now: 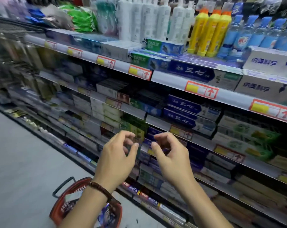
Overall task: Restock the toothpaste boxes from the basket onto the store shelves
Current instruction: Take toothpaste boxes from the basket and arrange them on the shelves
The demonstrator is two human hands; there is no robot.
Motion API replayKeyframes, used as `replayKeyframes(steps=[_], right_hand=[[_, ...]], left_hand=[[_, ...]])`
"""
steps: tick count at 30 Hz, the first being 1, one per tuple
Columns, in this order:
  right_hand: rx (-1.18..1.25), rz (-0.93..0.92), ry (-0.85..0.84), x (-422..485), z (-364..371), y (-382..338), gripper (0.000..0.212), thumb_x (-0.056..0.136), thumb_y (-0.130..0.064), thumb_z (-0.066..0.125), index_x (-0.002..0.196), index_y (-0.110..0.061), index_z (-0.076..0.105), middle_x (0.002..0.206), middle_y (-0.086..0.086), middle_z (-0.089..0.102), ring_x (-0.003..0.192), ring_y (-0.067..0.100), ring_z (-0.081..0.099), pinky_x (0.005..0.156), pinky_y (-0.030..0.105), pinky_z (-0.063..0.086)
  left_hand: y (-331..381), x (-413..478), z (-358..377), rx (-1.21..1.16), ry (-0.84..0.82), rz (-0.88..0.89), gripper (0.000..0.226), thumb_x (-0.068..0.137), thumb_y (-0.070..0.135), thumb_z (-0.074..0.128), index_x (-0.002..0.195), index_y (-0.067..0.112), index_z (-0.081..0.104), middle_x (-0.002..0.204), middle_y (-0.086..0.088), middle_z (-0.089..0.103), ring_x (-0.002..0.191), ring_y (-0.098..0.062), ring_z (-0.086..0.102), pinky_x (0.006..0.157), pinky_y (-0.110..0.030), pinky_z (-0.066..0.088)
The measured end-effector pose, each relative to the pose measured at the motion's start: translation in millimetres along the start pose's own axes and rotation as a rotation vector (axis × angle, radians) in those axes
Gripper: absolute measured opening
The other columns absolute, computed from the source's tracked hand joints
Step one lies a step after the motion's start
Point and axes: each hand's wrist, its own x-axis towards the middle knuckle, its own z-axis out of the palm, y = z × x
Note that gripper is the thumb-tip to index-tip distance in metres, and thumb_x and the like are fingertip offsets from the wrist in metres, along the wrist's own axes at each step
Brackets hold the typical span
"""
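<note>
Both hands hover in front of the shelves, empty, fingers loosely curled. My left hand (pixel 118 155) has a brown bead bracelet at the wrist. My right hand (pixel 170 155) is a little to its right; the fingertips of the two hands are apart. Behind them the store shelves (pixel 169 79) carry rows of toothpaste boxes: green ones (pixel 164 45) on the top shelf, dark blue ones (pixel 192 111) one shelf below. The red basket (pixel 70 201) stands on the floor beneath my left forearm, with a few boxes (pixel 106 214) showing inside.
White bottles (pixel 146 17), yellow bottles (pixel 208 30) and blue bottles (pixel 261 33) stand at the back of the top shelf. Price tags with red arrows (pixel 202 90) line the shelf edges. Grey floor (pixel 21 162) stretches along the aisle to the left.
</note>
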Motion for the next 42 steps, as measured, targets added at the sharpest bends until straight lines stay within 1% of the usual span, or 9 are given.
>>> replayKeyframes(steps=[4,9,13,19,23,29,35,40,42], right_hand=[[0.011,-0.011,-0.106,15,34,3,0.009,0.101,-0.033,0.069,0.108,-0.038,0.067,0.095,-0.020,0.070,0.092,-0.001,0.065,0.074,0.011,0.046],[0.028,-0.038,-0.231,40,75,14,0.009,0.101,-0.034,0.068,0.109,-0.035,0.068,0.096,-0.019,0.070,0.094,-0.001,0.065,0.078,0.016,0.051],[0.089,-0.040,-0.331,55,104,21,0.007,0.101,-0.030,0.069,0.108,-0.029,0.068,0.092,-0.015,0.070,0.090,-0.002,0.064,0.071,0.007,0.045],[0.142,-0.011,-0.491,65,155,40,0.004,0.101,-0.029,0.069,0.105,-0.030,0.068,0.086,-0.012,0.069,0.077,0.002,0.062,0.067,0.014,0.045],[0.142,0.027,-0.591,61,188,46,0.004,0.101,-0.029,0.068,0.105,-0.030,0.068,0.084,-0.009,0.069,0.074,0.003,0.062,0.065,0.013,0.044],[0.087,0.057,-0.640,53,240,53,0.005,0.101,-0.033,0.067,0.105,-0.030,0.068,0.084,-0.010,0.069,0.074,0.003,0.062,0.064,0.014,0.043],[0.050,0.175,-0.604,34,301,60,0.005,0.100,-0.031,0.069,0.105,-0.028,0.070,0.083,-0.011,0.069,0.076,0.000,0.062,0.065,0.009,0.042],[0.007,0.256,-0.573,16,338,76,0.007,0.101,-0.031,0.068,0.107,-0.029,0.070,0.089,-0.007,0.073,0.081,0.007,0.066,0.075,0.031,0.054],[-0.024,0.265,-0.582,12,348,85,0.008,0.101,-0.031,0.068,0.109,-0.029,0.070,0.092,-0.006,0.073,0.084,0.009,0.068,0.077,0.036,0.056]], left_hand=[[-29,1,-14,0.005,0.034,-0.092,0.019,0.097,0.037,0.069,0.114,0.040,0.060,0.095,0.017,0.065,0.082,-0.001,0.064,0.073,-0.030,0.058],[-62,6,-28,0.065,0.109,-0.210,0.015,0.098,0.036,0.068,0.111,0.039,0.062,0.093,0.015,0.065,0.080,-0.001,0.063,0.070,-0.025,0.054],[-82,7,-37,0.174,0.163,-0.276,0.015,0.099,0.037,0.066,0.113,0.039,0.061,0.095,0.018,0.065,0.076,-0.001,0.063,0.072,-0.029,0.056],[-113,0,-39,0.192,0.244,-0.418,0.014,0.099,0.035,0.067,0.113,0.037,0.062,0.093,0.018,0.066,0.072,0.000,0.065,0.071,-0.029,0.056],[-141,-14,-44,0.192,0.257,-0.519,0.016,0.100,0.036,0.066,0.115,0.038,0.062,0.093,0.020,0.066,0.078,0.004,0.064,0.073,-0.029,0.057],[-196,-27,-58,0.164,0.242,-0.602,0.014,0.100,0.037,0.065,0.113,0.038,0.062,0.095,0.018,0.067,0.075,0.002,0.067,0.072,-0.032,0.060],[-262,-34,-89,0.118,0.196,-0.645,0.012,0.100,0.032,0.065,0.111,0.034,0.064,0.093,0.017,0.068,0.074,-0.002,0.067,0.075,-0.031,0.058],[-322,-51,-110,0.091,0.144,-0.671,0.012,0.099,0.029,0.067,0.111,0.030,0.065,0.092,0.014,0.069,0.073,-0.006,0.068,0.073,-0.029,0.056],[-347,-58,-109,0.086,0.108,-0.683,0.011,0.099,0.028,0.067,0.109,0.031,0.065,0.092,0.014,0.069,0.075,-0.008,0.068,0.074,-0.030,0.057]])
